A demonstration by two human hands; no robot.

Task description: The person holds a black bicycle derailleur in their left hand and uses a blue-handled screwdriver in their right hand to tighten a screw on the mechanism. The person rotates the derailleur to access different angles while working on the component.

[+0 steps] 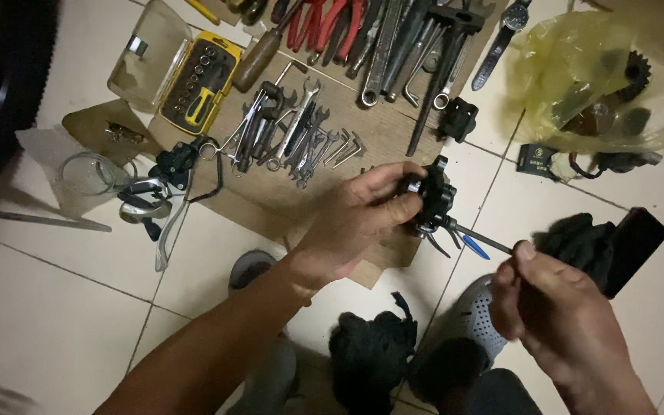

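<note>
While our left hand (355,223) is clamping the black brake part (432,196) above the floor tiles (78,307), our right hand (555,323) is pinching a thin driver (482,240) into it; we are judging steady alignment matters, keeping the shaft straight.

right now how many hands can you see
2. The left hand grips a black part at centre; the right hand, lower right, pinches a thin tool pushed into it. No other hands show.
</note>
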